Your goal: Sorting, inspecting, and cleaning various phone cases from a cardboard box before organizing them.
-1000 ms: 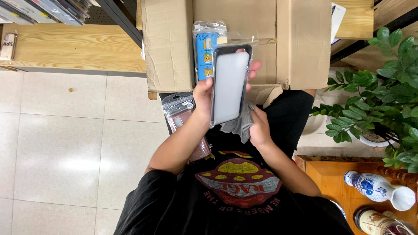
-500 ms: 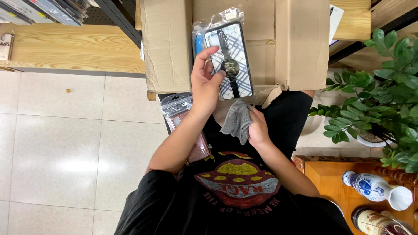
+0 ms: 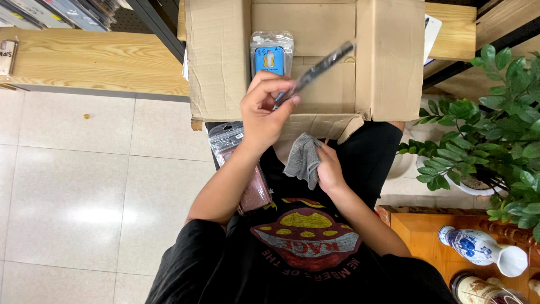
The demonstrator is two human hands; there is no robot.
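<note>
— From the head camera, what did the left hand (image 3: 263,110) have?

— It was raised over the open cardboard box (image 3: 388,62) and curled around the lower end of a phone case (image 3: 319,70). The thumb and fingertips pinched the case near its bottom corner, so the hand was closed on it, not spread. The case was turned edge-on to the camera, tilted up and to the right, and looked like a thin dark bar; its face could not be seen.

— And the right hand (image 3: 329,169)?

— Lower, close to the person's lap, just below the box's front flap. Its fingers were gathered around a crumpled grey cloth (image 3: 302,160), which hung out to the left of the palm. That hand was also closed, holding the cloth. The cloth and the case were apart, the case well above it.

— What lay near them?

— Inside the box, just behind the left hand's fingers, stood a clear packet with a blue card (image 3: 271,53) in it, upright against the back wall. Under the left forearm, on the person's knee, sat a stack of clear packets (image 3: 228,141) with something pinkish in them; the arm covered part of the stack.

— Anything else in that view?

— A pale wooden shelf (image 3: 90,59) ran along the top left, above a tiled floor (image 3: 84,186). On the right stood a leafy green plant (image 3: 495,124), and at the lower right a blue and white vase (image 3: 478,250) lay on an orange wooden table (image 3: 427,236).
</note>
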